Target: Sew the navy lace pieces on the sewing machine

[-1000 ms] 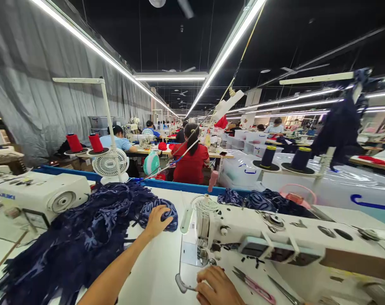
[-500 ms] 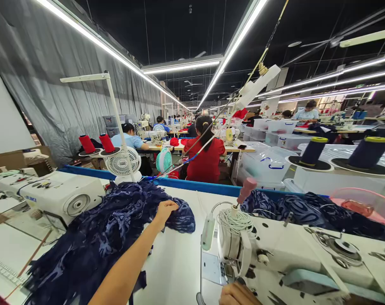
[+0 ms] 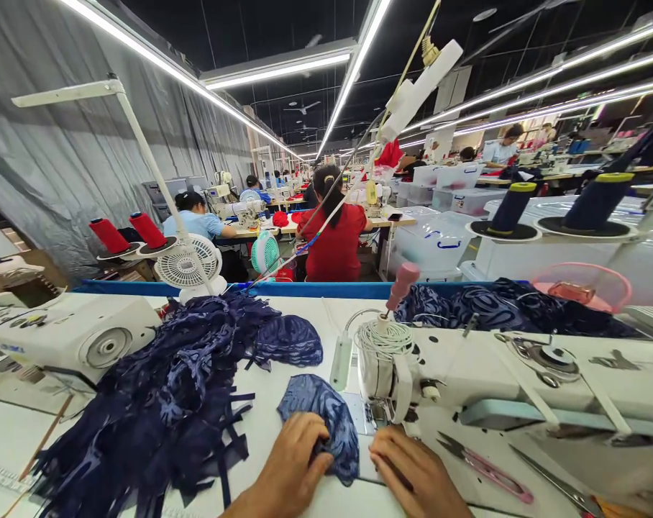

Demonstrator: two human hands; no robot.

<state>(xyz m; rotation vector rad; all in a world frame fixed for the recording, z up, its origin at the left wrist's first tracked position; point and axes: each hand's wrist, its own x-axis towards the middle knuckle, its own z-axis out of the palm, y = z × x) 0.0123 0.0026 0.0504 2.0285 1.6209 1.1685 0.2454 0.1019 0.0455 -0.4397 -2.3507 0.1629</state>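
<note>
My left hand [image 3: 297, 457] has its thumb and fingers closed on the lower edge of a curved blue patterned fabric piece [image 3: 329, 414]. The piece lies on the white table, just left of the sewing machine's needle area [image 3: 380, 414]. To the right of the fabric, my right hand [image 3: 413, 471] rests by the machine's plate, its fingers bent together; whatever may be under them is hidden. A similar dark blue fabric piece [image 3: 291, 339] lies farther back, against a heap of navy fabric pieces [image 3: 180, 381].
Thread snips with pink handles [image 3: 493, 471] and scissors [image 3: 556, 478] lie right of my right hand. A pink-handled tool [image 3: 403, 288] stands on the machine head. More patterned fabric [image 3: 488, 311] lies behind it. Another sewing machine [image 3: 83, 334] stands at left. A person in red [image 3: 334, 237] sits ahead.
My left hand has come back from the heap toward the needle area with a patterned piece. My right hand has come further into view beside the machine's plate. The view has tilted down.
</note>
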